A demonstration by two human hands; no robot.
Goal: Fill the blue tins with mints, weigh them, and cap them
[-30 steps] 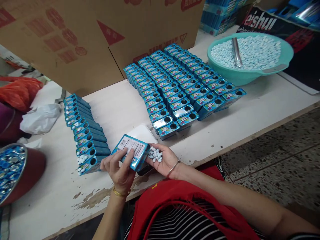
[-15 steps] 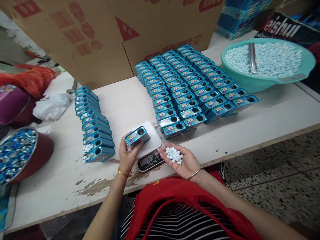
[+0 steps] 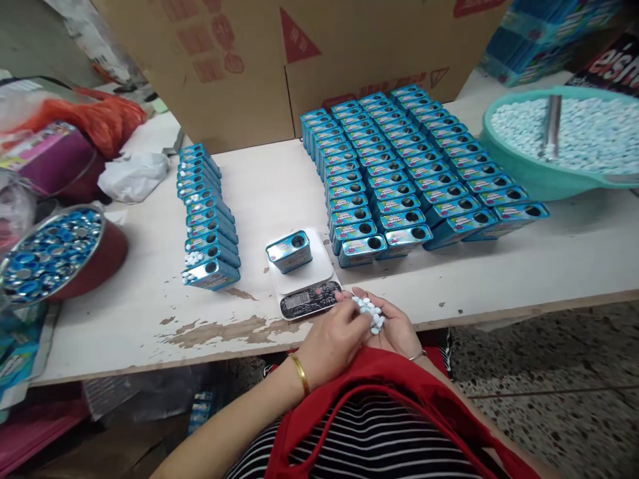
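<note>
Since a moment ago, our left hand [image 3: 332, 336] has released the tin [image 3: 289, 251] onto the scale [image 3: 305, 283] and pinches tablets [image 3: 370, 313] cupped in our open right hand [image 3: 394, 329], at 5 o'clock of it. Tablets may spill off the worktop [image 3: 499, 266] edge.

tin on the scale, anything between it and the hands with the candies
Nothing visible does. The tin stands alone on the white scale, its round hole open. The right hand cups the candies, the left hand touching them, both just behind the scale's display at the table edge.
</note>
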